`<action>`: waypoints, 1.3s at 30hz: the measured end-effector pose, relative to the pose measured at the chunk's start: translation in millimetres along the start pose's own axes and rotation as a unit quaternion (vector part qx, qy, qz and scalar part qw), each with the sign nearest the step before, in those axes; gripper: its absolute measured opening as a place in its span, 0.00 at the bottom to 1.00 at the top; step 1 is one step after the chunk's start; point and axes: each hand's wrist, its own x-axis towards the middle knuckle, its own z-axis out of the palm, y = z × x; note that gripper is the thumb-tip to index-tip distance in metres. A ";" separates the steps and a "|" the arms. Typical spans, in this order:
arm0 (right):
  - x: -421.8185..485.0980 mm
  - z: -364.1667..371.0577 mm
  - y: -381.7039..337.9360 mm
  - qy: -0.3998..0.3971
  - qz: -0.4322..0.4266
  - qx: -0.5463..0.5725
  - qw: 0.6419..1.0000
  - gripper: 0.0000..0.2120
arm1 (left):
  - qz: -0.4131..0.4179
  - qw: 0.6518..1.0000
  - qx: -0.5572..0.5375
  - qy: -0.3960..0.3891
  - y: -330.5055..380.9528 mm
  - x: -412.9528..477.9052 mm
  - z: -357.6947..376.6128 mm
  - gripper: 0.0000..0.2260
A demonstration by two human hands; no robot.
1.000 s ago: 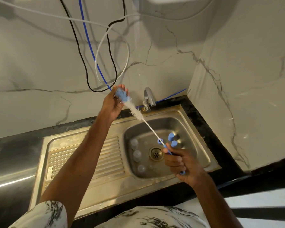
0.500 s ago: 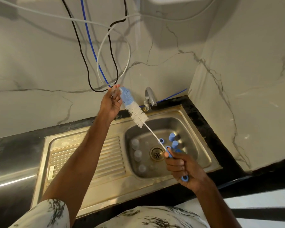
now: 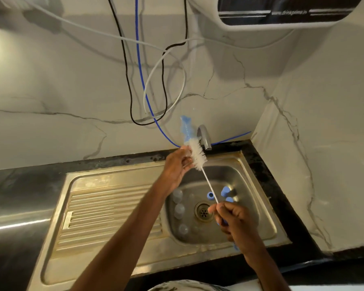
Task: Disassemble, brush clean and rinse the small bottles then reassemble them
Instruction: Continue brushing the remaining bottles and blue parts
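The bottle brush (image 3: 198,156) was up over the sink (image 3: 259,215), blue tip pointing at the wall, white bristles just in front of the tap (image 3: 205,138). Right hand (image 3: 233,221) was pinching its thin stem down low. Left hand (image 3: 177,164) had its fingers curled round what looked like a small clear bottle (image 3: 187,162), right against the bristles, kinda hard to make out tbh. Three more clear bottles (image 3: 179,211) sat in the basin left of the drain (image 3: 203,211), blue caps (image 3: 225,191) on the right.
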 end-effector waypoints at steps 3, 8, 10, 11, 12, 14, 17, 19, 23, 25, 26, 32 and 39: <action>1.9 6.2 4.8 0.026 -0.011 -0.044 0.999 0.14 | 0.010 1.000 -0.018 -0.002 -4.9 -5.1 -0.8 0.07; 14.2 13.2 -2.1 0.009 0.018 -0.031 0.999 0.19 | 0.022 0.998 -0.053 -0.030 -12.5 -24.3 3.7 0.13; 16.6 13.1 -4.8 -0.003 0.033 -0.026 0.999 0.20 | 0.024 0.998 -0.058 -0.022 -8.2 -23.4 3.3 0.13; 16.3 12.7 -5.4 -0.014 0.043 -0.018 0.999 0.20 | 0.028 0.998 -0.054 -0.009 -4.9 -20.8 1.0 0.12; 14.9 12.3 -5.1 -0.028 0.053 -0.012 0.998 0.20 | 0.032 0.998 -0.055 0.007 -1.1 -17.4 -2.5 0.12; 10.2 13.2 -5.1 -0.050 0.066 -0.016 0.996 0.20 | 0.039 0.996 -0.069 0.034 7.7 -11.3 -10.2 0.11; 12.9 17.0 -9.7 -0.057 0.065 -0.018 0.996 0.20 | 0.023 0.998 -0.050 0.017 10.5 -16.8 -6.9 0.12; 23.2 18.0 -14.3 -0.044 0.064 -0.008 0.997 0.20 | 0.018 0.999 -0.032 -0.025 3.8 -27.9 2.9 0.11; 31.0 18.2 -18.0 -0.031 0.034 -0.021 0.999 0.19 | 0.042 0.997 -0.061 0.003 11.1 -23.3 -0.1 0.10; 26.5 21.3 -16.1 -0.033 0.020 -0.030 0.999 0.19 | 0.036 0.995 -0.078 0.059 21.3 -11.0 -9.0 0.09; 26.0 23.2 -14.7 -0.034 0.014 -0.035 0.999 0.19 | 0.036 0.995 -0.068 0.068 23.1 -8.3 -10.6 0.09; 54.1 20.7 -14.3 0.016 -0.020 -0.077 0.997 0.21 | 0.060 0.998 0.001 -0.031 11.4 -25.4 1.8 0.11; 40.4 25.9 -16.4 -0.030 -0.027 -0.059 0.997 0.23 | 0.049 0.998 0.046 -0.004 23.8 -6.1 -11.3 0.12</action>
